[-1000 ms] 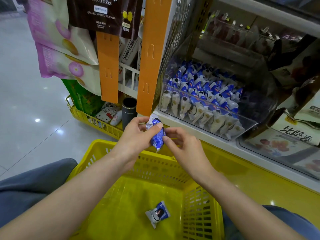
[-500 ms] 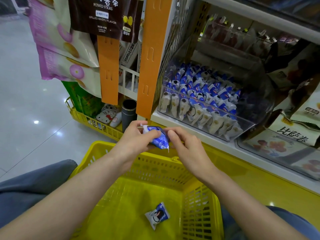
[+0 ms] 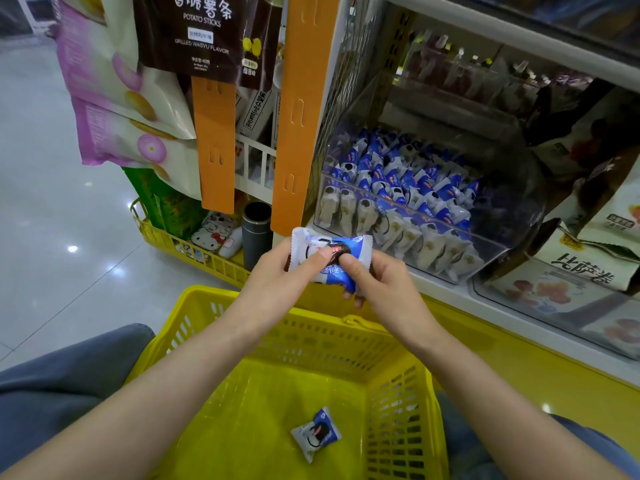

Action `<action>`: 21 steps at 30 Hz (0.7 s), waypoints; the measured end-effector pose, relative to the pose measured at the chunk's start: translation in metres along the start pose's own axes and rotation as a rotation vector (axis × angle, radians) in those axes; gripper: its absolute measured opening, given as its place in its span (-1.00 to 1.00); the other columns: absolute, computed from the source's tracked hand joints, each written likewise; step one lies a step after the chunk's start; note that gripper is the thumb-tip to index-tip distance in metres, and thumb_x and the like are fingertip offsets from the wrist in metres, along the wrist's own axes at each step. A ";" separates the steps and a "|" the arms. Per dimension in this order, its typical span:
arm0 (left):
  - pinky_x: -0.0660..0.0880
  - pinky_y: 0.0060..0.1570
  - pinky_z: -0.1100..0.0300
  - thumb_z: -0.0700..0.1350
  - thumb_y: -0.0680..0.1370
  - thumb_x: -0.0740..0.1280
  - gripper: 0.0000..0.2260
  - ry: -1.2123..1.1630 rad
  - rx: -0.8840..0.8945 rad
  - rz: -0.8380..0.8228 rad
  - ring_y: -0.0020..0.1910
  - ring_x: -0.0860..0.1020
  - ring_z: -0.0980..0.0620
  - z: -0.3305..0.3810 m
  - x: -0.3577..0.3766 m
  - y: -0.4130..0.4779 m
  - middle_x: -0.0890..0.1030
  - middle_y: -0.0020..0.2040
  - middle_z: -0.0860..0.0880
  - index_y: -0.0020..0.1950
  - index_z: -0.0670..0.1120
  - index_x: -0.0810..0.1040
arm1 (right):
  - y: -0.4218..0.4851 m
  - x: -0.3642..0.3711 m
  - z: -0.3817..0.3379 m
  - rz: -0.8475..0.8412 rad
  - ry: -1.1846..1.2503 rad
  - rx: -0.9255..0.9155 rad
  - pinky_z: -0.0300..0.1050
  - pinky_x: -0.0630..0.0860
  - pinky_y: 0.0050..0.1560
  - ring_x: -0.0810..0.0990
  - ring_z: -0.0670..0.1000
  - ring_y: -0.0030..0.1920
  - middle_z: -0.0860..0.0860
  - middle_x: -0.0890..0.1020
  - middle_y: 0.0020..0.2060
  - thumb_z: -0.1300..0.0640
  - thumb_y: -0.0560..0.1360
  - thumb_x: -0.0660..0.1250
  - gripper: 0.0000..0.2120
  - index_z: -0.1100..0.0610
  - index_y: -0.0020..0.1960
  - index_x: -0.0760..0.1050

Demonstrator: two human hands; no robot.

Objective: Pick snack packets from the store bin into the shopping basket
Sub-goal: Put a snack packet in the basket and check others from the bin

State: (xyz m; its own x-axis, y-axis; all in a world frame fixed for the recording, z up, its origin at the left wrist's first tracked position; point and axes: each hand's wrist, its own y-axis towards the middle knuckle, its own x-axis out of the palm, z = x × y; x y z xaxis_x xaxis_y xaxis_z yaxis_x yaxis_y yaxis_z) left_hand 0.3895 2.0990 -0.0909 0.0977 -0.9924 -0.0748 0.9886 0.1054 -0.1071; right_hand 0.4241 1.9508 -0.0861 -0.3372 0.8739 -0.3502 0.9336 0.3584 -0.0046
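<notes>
A blue-and-white snack packet (image 3: 349,249) is held flat between my left hand (image 3: 287,275) and my right hand (image 3: 377,282), just above the far rim of the yellow shopping basket (image 3: 311,334). Both hands pinch it with thumbs on top. A second identical packet (image 3: 316,434) lies on the basket floor. The clear store bin (image 3: 491,252) on the shelf to the upper right holds several more of the same packets (image 3: 408,181).
Orange hanging strips (image 3: 298,109) and large snack bags (image 3: 124,109) hang to the left of the bin. A low yellow rack (image 3: 180,242) with a dark cylinder (image 3: 257,230) stands on the floor behind the basket. Boxed snacks (image 3: 585,271) fill the shelf at right. My knees flank the basket.
Both hands have turned the packet from upright to flat and face-up, and lifted it slightly. The packet in the basket has not moved.
</notes>
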 end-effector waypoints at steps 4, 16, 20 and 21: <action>0.60 -0.02 0.06 0.00 0.54 0.27 -0.80 -0.093 -0.012 0.009 -0.04 0.64 0.06 0.002 0.002 -0.001 0.64 0.03 -0.01 0.14 0.02 0.52 | 0.002 -0.002 -0.004 -0.032 0.046 0.052 -0.36 0.43 -0.45 0.52 -0.19 -0.46 -0.02 0.57 -0.39 0.08 0.57 0.19 -0.81 0.11 -0.15 0.50; 0.47 -0.13 0.14 -0.04 0.47 0.39 -0.78 -0.052 -0.034 -0.016 -0.10 0.58 -0.10 0.005 -0.009 0.008 0.64 -0.10 -0.16 -0.04 -0.16 0.50 | 0.005 -0.002 -0.009 0.093 0.358 0.156 -0.30 0.50 -0.09 0.61 -0.13 -0.11 0.04 0.69 -0.05 0.11 0.47 0.34 -0.81 0.11 0.08 0.56; 0.47 -0.24 0.29 -0.07 0.48 0.37 -0.84 0.011 0.037 -0.071 -0.21 0.57 0.06 0.009 -0.004 0.006 0.68 -0.19 -0.04 -0.04 -0.14 0.53 | 0.002 -0.007 -0.013 0.081 0.352 0.168 -0.15 0.51 0.08 0.62 -0.07 0.03 -0.03 0.69 -0.03 -0.10 0.37 0.32 -0.68 0.07 0.03 0.57; 0.43 -0.24 0.26 -0.07 0.48 0.37 -0.86 0.017 0.052 -0.060 -0.25 0.54 0.09 0.010 -0.003 0.006 0.67 -0.23 -0.02 -0.05 -0.11 0.54 | -0.001 -0.007 -0.014 0.042 0.330 0.162 -0.18 0.53 0.06 0.62 -0.10 0.04 -0.06 0.69 -0.03 -0.10 0.37 0.32 -0.70 0.03 0.02 0.57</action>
State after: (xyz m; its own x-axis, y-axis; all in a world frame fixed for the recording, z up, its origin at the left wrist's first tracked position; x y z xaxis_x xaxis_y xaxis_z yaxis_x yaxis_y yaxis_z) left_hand 0.3959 2.1022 -0.0814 0.0366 -0.9955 -0.0869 0.9973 0.0419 -0.0599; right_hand 0.4244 1.9485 -0.0708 -0.2941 0.9552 -0.0326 0.9457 0.2859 -0.1544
